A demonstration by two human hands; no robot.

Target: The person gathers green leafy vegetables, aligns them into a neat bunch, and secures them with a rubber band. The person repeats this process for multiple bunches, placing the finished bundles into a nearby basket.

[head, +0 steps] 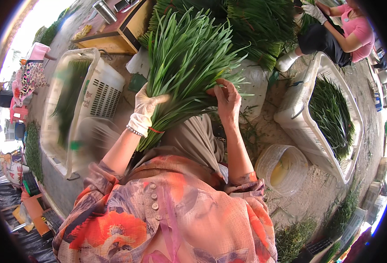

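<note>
A large bunch of long flat green leaves, apparently garlic chives (pixel 187 69), lies across my lap with its leaf tips fanned out away from me. A red band (pixel 156 131) circles its stem end. My left hand (pixel 147 107), in a pale thin glove, grips the bunch just above the band, thumb across the leaves. At the bunch's right edge is my bare right hand (pixel 228 97), its fingers bent and touching the outer leaves. Whether those fingertips pinch a single leaf cannot be made out.
White plastic crates with greens stand at left (pixel 104 95) and right (pixel 292 121). A clear tub (pixel 280 169) holding yellowish contents sits right of my knee. Banded bunches (pixel 256 26) are piled ahead, beside a wooden table (pixel 127 29) with a steel cup (pixel 104 11). A gloved co-worker (pixel 338 36) sits at upper right.
</note>
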